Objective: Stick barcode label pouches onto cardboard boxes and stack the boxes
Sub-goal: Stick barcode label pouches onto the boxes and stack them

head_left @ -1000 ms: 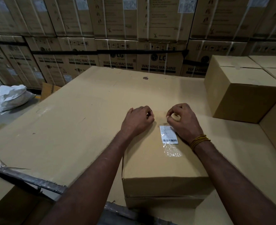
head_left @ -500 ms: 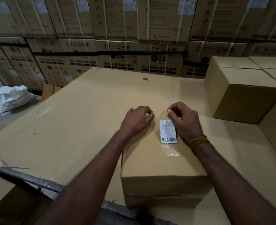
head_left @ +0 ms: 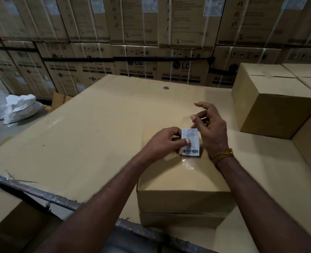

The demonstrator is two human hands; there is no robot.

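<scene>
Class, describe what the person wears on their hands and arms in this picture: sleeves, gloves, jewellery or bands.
Both forearms are bare, with no sleeves in view. Neither the left hand nor the right hand wears a glove, and no rings show. The only item worn is a band of yellow-orange cord, wound in several strands around the right wrist.

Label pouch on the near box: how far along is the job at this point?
Done: plain boxes already stand grouped at the right. In hand: the label pouch sits over the top of the near box, pinched by the left hand, while the right hand lifts a clear film strip from its top end. Left: pressing the pouch flat and stacking this box with the others.
</scene>
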